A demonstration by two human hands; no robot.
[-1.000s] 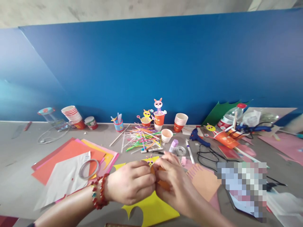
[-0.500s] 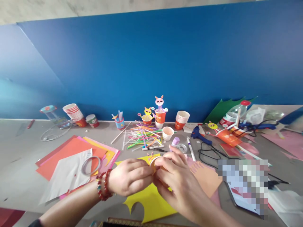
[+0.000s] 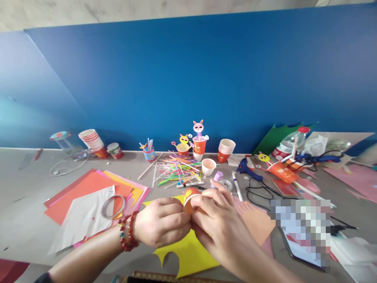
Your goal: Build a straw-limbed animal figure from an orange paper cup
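Observation:
Both my hands meet over a sheet of yellow paper [image 3: 194, 255] with cut-out edges. Between them is an orange paper cup [image 3: 191, 193], tipped so that its pale rim faces me. My left hand [image 3: 163, 222], with red bead bracelets at the wrist, has its fingers closed at the cup's rim. My right hand [image 3: 216, 220] wraps its fingers round the cup's right side, index finger raised. The fingers hide most of the cup and whatever is inside it.
Behind my hands lie a heap of coloured sticks [image 3: 178, 169], a white cup [image 3: 209, 167] and paper figures in cups [image 3: 199, 146]. Coloured paper [image 3: 79, 188] and a tape roll [image 3: 113, 206] are left. A blue glue gun [image 3: 249, 169], its cord and a phone [image 3: 303, 236] are right.
The cup has tilted between my hands, so more of its orange outside shows and the pink ears seen above it before are mostly out of sight. My hands have hardly moved.

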